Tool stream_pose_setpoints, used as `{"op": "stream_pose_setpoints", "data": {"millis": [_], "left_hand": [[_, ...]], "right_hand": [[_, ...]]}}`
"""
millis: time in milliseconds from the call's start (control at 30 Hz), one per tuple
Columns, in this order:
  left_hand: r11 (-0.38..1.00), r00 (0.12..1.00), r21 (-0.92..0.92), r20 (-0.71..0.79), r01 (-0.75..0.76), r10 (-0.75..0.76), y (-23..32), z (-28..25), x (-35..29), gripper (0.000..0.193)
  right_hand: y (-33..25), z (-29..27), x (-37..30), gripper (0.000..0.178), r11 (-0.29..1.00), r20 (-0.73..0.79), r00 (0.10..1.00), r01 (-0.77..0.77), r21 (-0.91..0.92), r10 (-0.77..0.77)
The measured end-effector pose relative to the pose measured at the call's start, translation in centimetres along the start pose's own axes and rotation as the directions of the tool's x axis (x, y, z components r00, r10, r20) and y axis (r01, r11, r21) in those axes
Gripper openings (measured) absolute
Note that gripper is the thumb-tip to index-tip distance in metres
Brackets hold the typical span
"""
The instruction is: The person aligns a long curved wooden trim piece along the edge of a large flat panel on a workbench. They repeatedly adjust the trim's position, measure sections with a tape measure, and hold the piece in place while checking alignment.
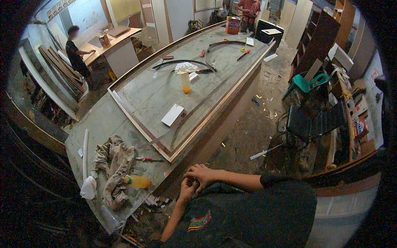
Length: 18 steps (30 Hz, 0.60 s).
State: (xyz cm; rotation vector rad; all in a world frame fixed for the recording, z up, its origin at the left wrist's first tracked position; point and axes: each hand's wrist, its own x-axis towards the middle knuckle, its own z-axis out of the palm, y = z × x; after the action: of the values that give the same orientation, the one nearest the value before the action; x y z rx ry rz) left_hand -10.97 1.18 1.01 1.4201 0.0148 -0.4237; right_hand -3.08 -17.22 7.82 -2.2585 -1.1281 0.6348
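My left hand [188, 190] and my right hand [201, 174] meet in front of my dark shirt, beside the near edge of the large grey worktable [103, 103]. The right hand lies over the left with its fingers bent. Both look closed, and a small dark thing may be between them, too hidden to name. Nearest on the tabletop are a red-handled screwdriver-like tool [148, 159], a bottle of amber liquid [139, 182] lying on its side, and a crumpled grey-brown cloth [115, 155]. A white bag-like bundle [88, 188] sits left of the cloth.
A wooden frame [140, 142] edges a panel on the table, holding a white block [173, 115], an amber container [185, 87] and dark curved strips [182, 63]. At right stand a green chair [305, 84] and a black chair [314, 122]. Two people work farther off; scraps litter the floor.
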Motion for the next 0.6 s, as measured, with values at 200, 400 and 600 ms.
{"op": "stream_pose_setpoints", "data": {"millis": [200, 400, 600], "left_hand": [[0.998, 0.992, 0.055, -0.120, 0.036, -0.029, 2.7, 0.7, -0.8, 0.038], [0.993, 0.986, 0.105, -0.146, -0.060, 0.075, 3.8, 0.1, -0.6, 0.033], [0.992, 0.991, 0.122, -0.127, -0.036, 0.052, 3.5, -0.4, -0.6, 0.038]], "right_hand": [[-0.4, -0.2, 0.4, 0.110, 1.000, -0.010, 1.000, 0.010, 0.023, -0.010], [0.3, 0.2, 0.5, 0.112, 0.999, -0.063, 0.998, 0.004, -0.041, -0.007], [1.3, 1.0, 0.4, 0.114, 0.990, -0.121, 0.993, -0.015, -0.141, -0.002]]}}
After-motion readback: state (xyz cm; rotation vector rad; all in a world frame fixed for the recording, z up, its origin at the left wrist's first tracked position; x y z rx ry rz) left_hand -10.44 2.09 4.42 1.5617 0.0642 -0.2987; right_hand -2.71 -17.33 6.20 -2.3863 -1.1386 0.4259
